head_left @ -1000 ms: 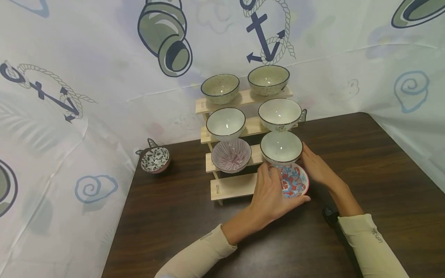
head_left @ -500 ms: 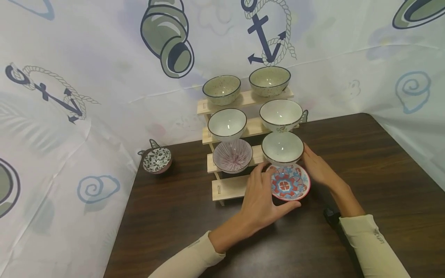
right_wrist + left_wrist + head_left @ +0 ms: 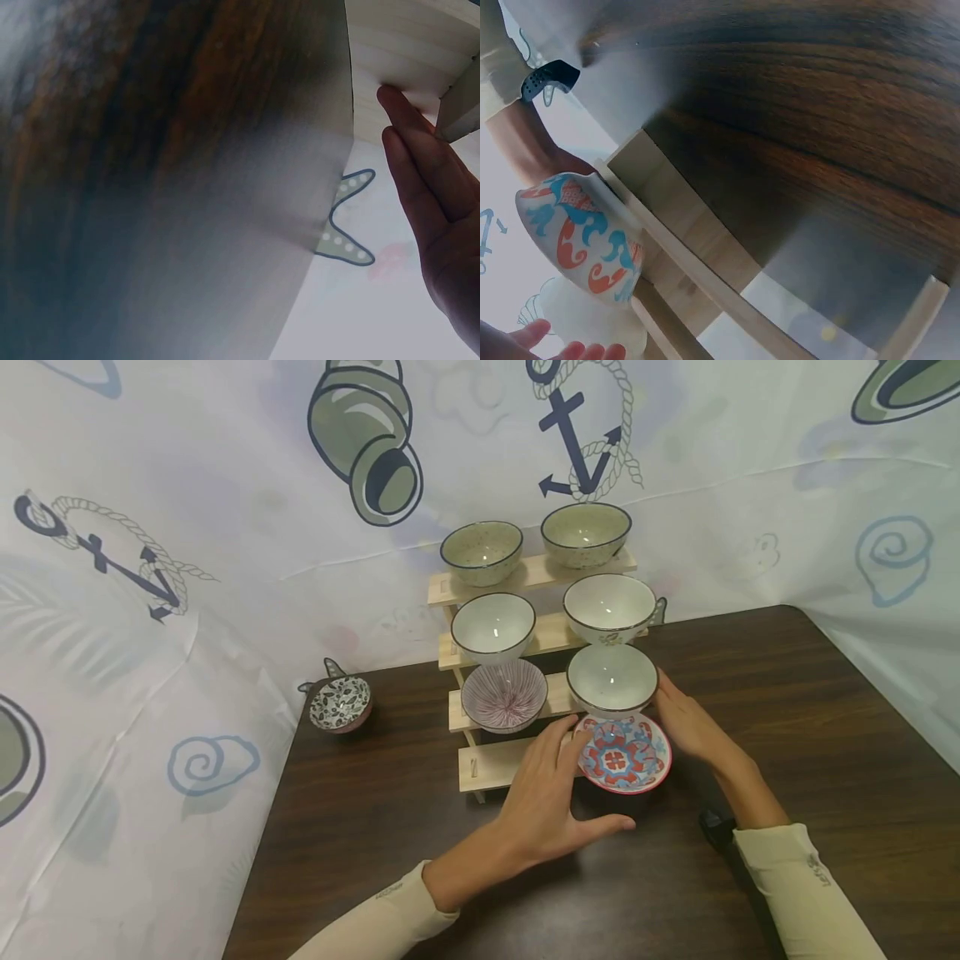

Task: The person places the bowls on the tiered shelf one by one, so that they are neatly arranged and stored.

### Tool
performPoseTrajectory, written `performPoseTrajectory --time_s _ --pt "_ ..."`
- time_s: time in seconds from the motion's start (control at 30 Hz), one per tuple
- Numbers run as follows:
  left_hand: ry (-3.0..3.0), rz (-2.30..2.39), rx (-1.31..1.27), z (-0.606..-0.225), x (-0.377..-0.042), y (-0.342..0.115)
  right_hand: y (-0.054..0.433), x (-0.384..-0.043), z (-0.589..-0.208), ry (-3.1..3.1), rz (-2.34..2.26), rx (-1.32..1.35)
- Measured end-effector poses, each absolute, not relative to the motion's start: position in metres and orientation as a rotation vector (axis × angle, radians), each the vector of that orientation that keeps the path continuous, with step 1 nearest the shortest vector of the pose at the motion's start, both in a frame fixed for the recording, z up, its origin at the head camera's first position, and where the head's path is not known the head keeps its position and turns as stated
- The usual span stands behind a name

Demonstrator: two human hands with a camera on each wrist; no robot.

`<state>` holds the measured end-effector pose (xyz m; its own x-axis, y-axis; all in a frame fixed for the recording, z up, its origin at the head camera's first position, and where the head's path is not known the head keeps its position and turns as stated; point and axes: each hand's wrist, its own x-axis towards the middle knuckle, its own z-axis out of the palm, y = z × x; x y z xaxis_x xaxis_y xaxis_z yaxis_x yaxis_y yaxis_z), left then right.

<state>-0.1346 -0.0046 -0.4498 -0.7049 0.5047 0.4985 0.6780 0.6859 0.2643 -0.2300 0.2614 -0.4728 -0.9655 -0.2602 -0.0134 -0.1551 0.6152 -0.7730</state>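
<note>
A bowl with a red and blue pattern sits at the right end of the lowest step of a wooden tiered rack. My left hand is spread beside it, fingertips close to its left rim and thumb held apart in front. In the left wrist view, the bowl's painted outside shows above my left fingertips. My right hand lies with straight fingers along the rack's right side, next to a white bowl. The right wrist view shows these fingers against the wooden rack; neither hand grips anything.
A purple-striped bowl shares the white bowl's step. Higher up stand two cream bowls with dark rims and two speckled green bowls. A small black-and-white patterned bowl sits on the dark table at left. Patterned cloth hangs behind.
My left hand has let go of the red and blue bowl and drawn back to the left, uncovering it. The right hand has stayed at the rack's right side.
</note>
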Motion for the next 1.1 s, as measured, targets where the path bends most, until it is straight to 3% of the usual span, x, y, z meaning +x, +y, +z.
performPoseTrajectory --time_s 0.6,1.1 --pt "-2.466 -0.614 -1.097 -0.451 -0.126 -0.036 0.262 -0.232 -0.473 2.698 -1.289 -0.361" --pt "-2.472 -0.508 -1.083 -0.453 -0.119 -0.063 0.261 -0.232 -0.472 2.707 -1.26 -0.351"
